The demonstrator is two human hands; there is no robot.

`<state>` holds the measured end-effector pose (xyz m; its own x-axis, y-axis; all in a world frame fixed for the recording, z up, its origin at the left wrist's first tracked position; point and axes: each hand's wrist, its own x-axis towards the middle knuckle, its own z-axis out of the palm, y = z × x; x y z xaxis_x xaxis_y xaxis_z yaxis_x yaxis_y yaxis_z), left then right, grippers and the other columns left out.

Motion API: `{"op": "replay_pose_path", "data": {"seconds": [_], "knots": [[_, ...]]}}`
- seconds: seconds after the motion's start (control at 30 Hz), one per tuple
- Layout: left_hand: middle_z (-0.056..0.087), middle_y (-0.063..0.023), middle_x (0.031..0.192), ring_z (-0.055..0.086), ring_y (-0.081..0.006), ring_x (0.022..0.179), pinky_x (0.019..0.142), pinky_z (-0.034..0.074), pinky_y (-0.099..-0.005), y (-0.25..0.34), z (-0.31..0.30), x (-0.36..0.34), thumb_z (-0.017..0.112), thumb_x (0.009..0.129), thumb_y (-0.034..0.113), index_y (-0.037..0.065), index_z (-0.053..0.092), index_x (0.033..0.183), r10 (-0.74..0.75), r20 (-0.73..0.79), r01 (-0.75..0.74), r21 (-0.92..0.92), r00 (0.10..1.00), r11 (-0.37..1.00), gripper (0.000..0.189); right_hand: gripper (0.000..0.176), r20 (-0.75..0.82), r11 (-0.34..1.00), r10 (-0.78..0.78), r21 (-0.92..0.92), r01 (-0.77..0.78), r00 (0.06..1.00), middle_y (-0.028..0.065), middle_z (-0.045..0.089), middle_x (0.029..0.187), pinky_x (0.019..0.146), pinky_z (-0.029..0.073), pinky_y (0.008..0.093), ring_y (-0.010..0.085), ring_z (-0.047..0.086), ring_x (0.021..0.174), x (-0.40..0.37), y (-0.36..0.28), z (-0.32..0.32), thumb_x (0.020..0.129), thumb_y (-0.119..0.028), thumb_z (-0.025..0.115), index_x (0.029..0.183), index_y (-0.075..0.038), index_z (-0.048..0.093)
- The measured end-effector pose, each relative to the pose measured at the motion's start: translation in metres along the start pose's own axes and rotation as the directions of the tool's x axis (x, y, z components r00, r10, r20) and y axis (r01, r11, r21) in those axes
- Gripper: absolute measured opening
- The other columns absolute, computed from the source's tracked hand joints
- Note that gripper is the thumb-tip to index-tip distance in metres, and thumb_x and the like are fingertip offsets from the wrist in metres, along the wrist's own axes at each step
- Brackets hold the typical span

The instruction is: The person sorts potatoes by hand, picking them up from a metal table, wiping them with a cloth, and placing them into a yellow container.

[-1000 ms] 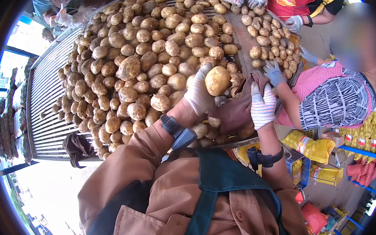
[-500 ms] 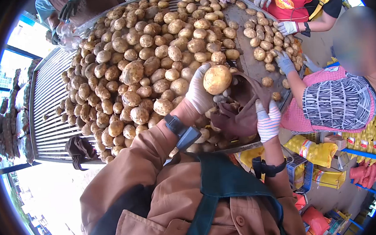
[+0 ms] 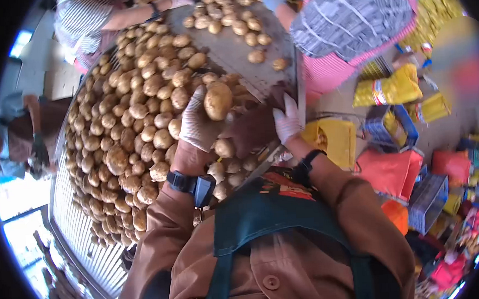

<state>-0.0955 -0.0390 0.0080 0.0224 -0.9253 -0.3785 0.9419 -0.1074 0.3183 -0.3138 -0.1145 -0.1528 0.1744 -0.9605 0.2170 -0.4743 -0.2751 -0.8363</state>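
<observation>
In my left hand, in a striped glove, a large potato is gripped above the heap. My right hand, also gloved, holds the edge of a dark brown cloth by the table's near rim. The cloth stretches from this hand toward the left one, and part of the right fingers is hard to make out against it. Many potatoes of mixed sizes are piled to the left of my left hand. One potato sits just below the cloth's left end.
A grey metal table surface bears a smaller group of potatoes at the far side. Co-workers stand around it, one in a pink checked garment close on the right. Yellow sacks and a blue crate occupy the floor at right.
The view has swung to the right, so the heap appears farther left. The potato stays in my left hand. The cloth, bunched and raised before, is now drawn out lower between my hands.
</observation>
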Motion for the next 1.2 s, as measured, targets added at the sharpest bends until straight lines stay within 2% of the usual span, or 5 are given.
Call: {"op": "replay_pose_path", "data": {"seconds": [0.13,0.43,0.6,0.93,1.2], "knots": [[0.057,-0.0051,0.135,0.048,-0.0240,0.131,0.116,0.031,-0.0429,-0.093,0.010,0.041,0.051,0.099,0.042,0.012,0.050,0.137,-0.179,0.246,-0.047,0.700,0.953,0.713,0.048,0.054,0.032,0.949,0.039,0.313,-0.047,0.999,0.0229,0.056,0.125,0.102,0.043,0.0405,0.0366,0.055,0.116,0.000,0.008,0.008,0.081,-0.010,0.065,0.133,0.000,0.050],[0.052,-0.0124,0.132,0.044,-0.0236,0.129,0.112,0.036,-0.0455,-0.217,0.096,0.067,0.061,0.093,0.036,0.008,0.041,0.144,-0.477,-0.374,0.606,0.480,0.795,0.634,0.061,0.055,0.107,0.886,0.070,0.450,-0.111,0.992,0.0219,0.055,0.130,0.104,0.042,0.0372,0.0324,0.055,0.119,-0.007,0.010,-0.004,0.083,-0.006,0.060,0.136,0.003,0.048],[0.065,-0.0091,0.103,0.064,-0.0188,0.088,0.071,0.057,-0.0348,-0.170,0.047,0.039,0.059,0.093,0.031,0.005,0.054,0.135,-0.149,0.162,-0.115,0.952,0.975,0.283,0.050,0.055,0.184,0.835,0.045,0.533,-0.138,0.982,0.0213,0.055,0.133,0.105,0.042,0.0354,0.0302,0.055,0.121,-0.004,0.019,-0.010,0.084,-0.004,0.058,0.137,0.005,0.046],[0.068,-0.0077,0.109,0.062,-0.0129,0.098,0.086,0.051,-0.0279,-0.048,-0.033,-0.073,0.061,0.094,0.013,-0.002,0.061,0.123,0.613,0.044,-0.024,0.999,0.789,-0.040,0.033,0.052,0.209,0.852,0.041,0.503,-0.143,0.977,0.0154,0.059,0.126,0.100,0.044,0.0326,0.0247,0.058,0.112,0.009,0.023,-0.007,0.084,-0.006,0.060,0.135,0.003,0.050],[0.065,-0.0189,0.113,0.063,-0.0396,0.103,0.091,0.051,-0.0419,0.011,-0.041,0.007,0.064,0.089,0.024,0.007,0.062,0.122,0.465,0.329,0.007,0.810,0.822,-0.586,0.037,0.053,0.225,0.880,0.061,0.447,-0.159,0.973,0.0166,0.055,0.131,0.105,0.040,0.0340,0.0268,0.053,0.118,0.005,0.009,-0.017,0.083,-0.004,0.057,0.135,0.003,0.050]]}}
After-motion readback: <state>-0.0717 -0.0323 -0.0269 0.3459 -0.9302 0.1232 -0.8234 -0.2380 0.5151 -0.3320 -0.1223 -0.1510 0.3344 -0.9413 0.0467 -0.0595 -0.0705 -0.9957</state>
